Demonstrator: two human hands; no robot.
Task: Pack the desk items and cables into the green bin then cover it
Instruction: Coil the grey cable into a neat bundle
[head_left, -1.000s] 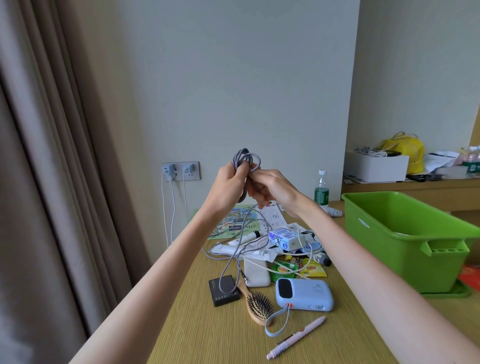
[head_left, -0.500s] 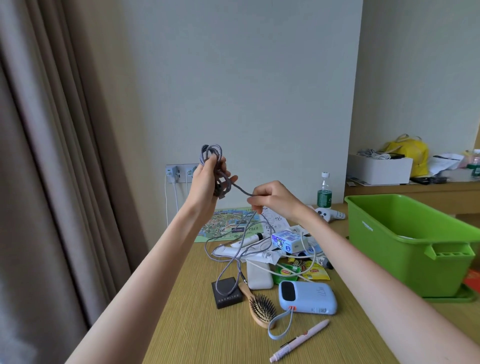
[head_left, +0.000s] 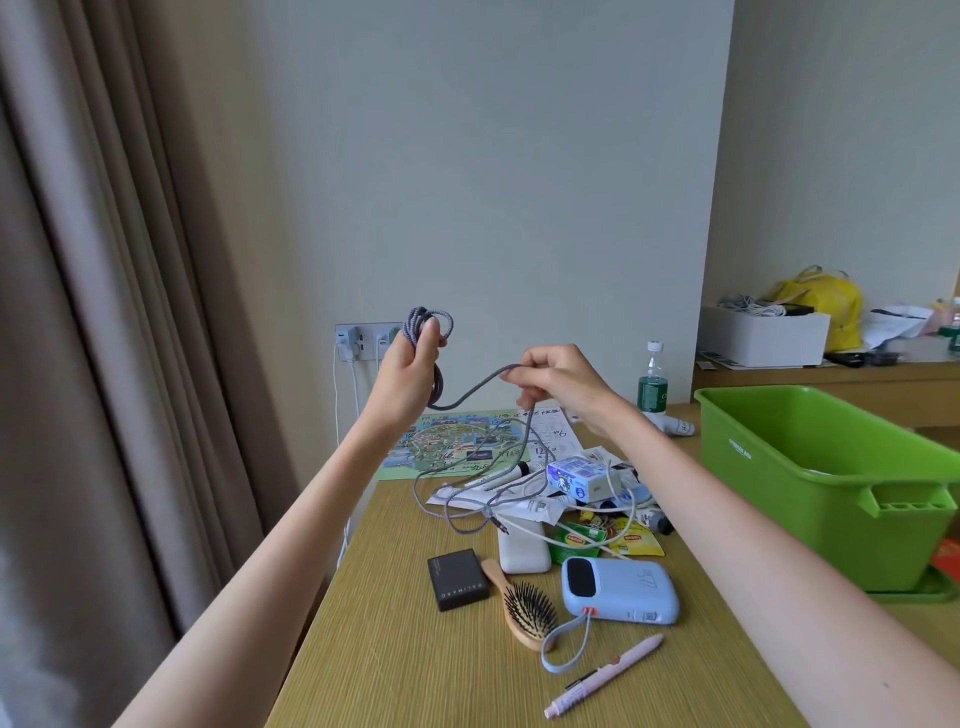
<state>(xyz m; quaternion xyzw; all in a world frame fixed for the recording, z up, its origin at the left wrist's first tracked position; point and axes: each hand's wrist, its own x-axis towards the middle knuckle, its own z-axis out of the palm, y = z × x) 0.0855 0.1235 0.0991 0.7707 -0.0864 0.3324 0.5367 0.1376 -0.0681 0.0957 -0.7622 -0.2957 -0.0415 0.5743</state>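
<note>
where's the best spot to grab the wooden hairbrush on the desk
Grip the hairbrush by its bare wooden handle, coming from above on its far-left end. The bristles face up at the near end, and the blue power bank's strap loops by the head, so the handle is the clearer part.

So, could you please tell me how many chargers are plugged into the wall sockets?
2: one charger in the left socket, another in the right, partly hidden behind the left hand.

Pale wall (head_left: 519, 182), beige curtain (head_left: 104, 312), wooden desk (head_left: 389, 649).
</note>
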